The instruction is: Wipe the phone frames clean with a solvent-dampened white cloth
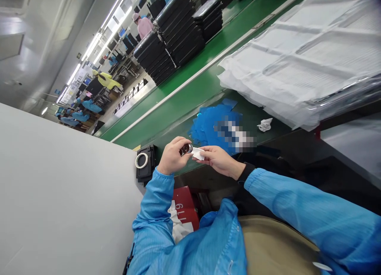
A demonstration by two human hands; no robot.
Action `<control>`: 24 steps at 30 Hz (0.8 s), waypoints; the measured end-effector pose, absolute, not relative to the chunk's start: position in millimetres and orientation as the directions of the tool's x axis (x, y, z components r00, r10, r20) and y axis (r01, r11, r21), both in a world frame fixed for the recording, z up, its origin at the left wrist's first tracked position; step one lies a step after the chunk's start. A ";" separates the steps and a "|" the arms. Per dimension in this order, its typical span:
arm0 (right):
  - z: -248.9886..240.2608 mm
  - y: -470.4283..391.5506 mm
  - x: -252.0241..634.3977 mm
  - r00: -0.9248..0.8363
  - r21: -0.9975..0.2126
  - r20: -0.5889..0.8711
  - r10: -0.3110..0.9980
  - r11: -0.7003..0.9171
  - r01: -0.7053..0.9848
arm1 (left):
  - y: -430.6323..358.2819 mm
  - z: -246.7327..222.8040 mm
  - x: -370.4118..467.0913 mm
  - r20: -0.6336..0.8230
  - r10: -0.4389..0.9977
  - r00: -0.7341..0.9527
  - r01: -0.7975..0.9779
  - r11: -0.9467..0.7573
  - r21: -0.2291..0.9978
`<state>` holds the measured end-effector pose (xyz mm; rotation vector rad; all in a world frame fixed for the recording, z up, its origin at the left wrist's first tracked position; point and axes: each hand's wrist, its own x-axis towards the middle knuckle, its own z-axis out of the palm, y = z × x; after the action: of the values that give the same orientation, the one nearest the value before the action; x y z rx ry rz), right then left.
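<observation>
Lap: blue sleeves (312,215) and a tan surface (274,247) low in the frame, closest to the camera.
Red box: a red box (186,211) with white paper in it, below the hands, between the two sleeves.
Left hand: left hand (172,156) curled shut around a small shiny dark part (186,149), pinched between thumb and fingertips.
Right hand: right hand (218,160) closed on a small white wipe (199,154), pressed against the part; hands touching at that spot.
Part position: held in the air above the near edge of the bench, just right of the tape holder.
Tape holder: black holder (147,164) with a white tape roll (141,160), just left of the left hand, hard against the white panel.
White panel: large white panel (59,195) filling the left side, its edge running right up to the left forearm; little room to that side.
Bench: dark green bench top (253,116) beyond the hands, with a pile of blue sheets (208,122) and a crumpled white scrap (264,125); bare surface between them.
Bagged stack: clear-wrapped white stack (309,56) overhanging the bench at the right.
Conveyor: green belt (190,92) with a pale rail, open lane along its near part.
Trays: black tray stacks (178,33) farther along the belt.
Background: other people in blue, yellow and pink coats at distant stations, well apart.
</observation>
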<state>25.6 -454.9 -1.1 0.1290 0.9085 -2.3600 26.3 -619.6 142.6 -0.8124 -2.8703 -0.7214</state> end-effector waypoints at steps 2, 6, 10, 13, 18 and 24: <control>-1.5 -452.4 26.4 -0.822 -0.591 -0.278 -0.498 -0.586 0.555 | -621.0 146.7 24.6 0.193 0.479 -0.857 0.513 0.749 0.420; -5.0 -443.7 26.9 -0.830 -0.610 -0.320 -0.458 -0.570 0.550 | -643.9 159.5 17.0 0.271 0.380 -0.884 0.459 0.811 0.363; -10.0 -434.1 25.7 -0.837 -0.630 -0.329 -0.438 -0.558 0.540 | -678.1 163.1 5.9 0.281 0.275 -0.920 0.346 0.904 0.250; -12.8 -432.2 25.0 -0.839 -0.631 -0.344 -0.420 -0.558 0.538 | -690.3 150.8 -3.3 0.215 0.252 -0.944 0.296 0.934 0.203; -18.0 -435.3 27.3 -0.837 -0.629 -0.359 -0.413 -0.556 0.544 | -686.8 108.3 -18.8 0.055 0.235 -0.971 0.241 0.956 0.168; -24.2 -434.4 30.2 -0.838 -0.625 -0.360 -0.409 -0.561 0.542 | -689.4 75.8 -25.2 -0.015 0.211 -0.977 0.207 0.966 0.153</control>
<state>30.2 -434.4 -24.2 0.2343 1.0304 -2.3684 -25.2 -689.4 75.8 -0.3343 -3.1461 -0.2403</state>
